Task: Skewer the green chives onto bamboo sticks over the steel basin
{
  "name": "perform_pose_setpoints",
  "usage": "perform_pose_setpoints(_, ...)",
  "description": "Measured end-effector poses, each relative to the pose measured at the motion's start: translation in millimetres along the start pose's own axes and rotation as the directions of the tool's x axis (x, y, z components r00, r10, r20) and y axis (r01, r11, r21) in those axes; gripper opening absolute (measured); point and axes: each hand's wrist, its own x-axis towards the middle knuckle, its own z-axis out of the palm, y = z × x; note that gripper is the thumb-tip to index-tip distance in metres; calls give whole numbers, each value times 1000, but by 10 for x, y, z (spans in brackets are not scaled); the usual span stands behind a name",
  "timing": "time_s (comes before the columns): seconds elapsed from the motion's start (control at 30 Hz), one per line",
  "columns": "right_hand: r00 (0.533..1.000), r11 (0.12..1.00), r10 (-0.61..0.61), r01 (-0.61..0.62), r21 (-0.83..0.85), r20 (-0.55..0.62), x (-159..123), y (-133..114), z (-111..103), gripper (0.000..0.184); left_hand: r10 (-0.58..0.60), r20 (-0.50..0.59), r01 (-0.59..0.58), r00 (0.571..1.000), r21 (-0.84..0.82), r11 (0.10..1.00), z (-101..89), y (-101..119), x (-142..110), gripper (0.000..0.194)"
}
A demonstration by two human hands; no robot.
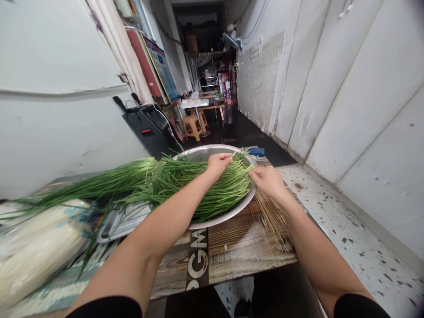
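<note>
A large metal basin point(217, 224) holds a heap of long green garlic chives point(212, 190), their pale ends toward the right rim. Over the basin, my left hand point(219, 165) is closed in a pinch at some chive ends. My right hand point(266, 180), at the right rim, also pinches with fingertips together. A thin bamboo skewer point(240, 162) slants between the two hands, its lower end by my right fingertips. What exactly lies inside each pinch is partly hidden. More bamboo skewers point(272, 216) lie in a loose bundle below my right forearm.
Another pile of chives point(109, 180) stretches left across the table point(245, 251), beside a metal tray point(124, 221) and a plastic-wrapped pale bundle point(46, 243). A blue object point(256, 151) sits behind the basin. Stools point(192, 127) and a white table point(194, 104) stand farther back.
</note>
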Motion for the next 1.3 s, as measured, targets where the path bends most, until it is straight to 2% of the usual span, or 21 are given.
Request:
perform_pose_setpoints(0.37,1000,1000,-10,10,16,28,-2,-1,-8,33,37,-6,-37,999,3,999,13,-18,16,23)
perform_pose_setpoints(0.7,1000,1000,-19,18,25,24,-7,19,-6,34,15,-16,-15,1000,7,1000,16,17,-2,25)
perform_pose_setpoints(0.93,999,999,-23,23,25,31,-5,-1,-11,33,44,-22,-43,999,8,999,17,-46,33,25)
perform_pose_setpoints(1.3,999,1000,-19,18,18,40,2,11,0,34,5,-30,-5,1000,-7,1000,19,-41,33,24)
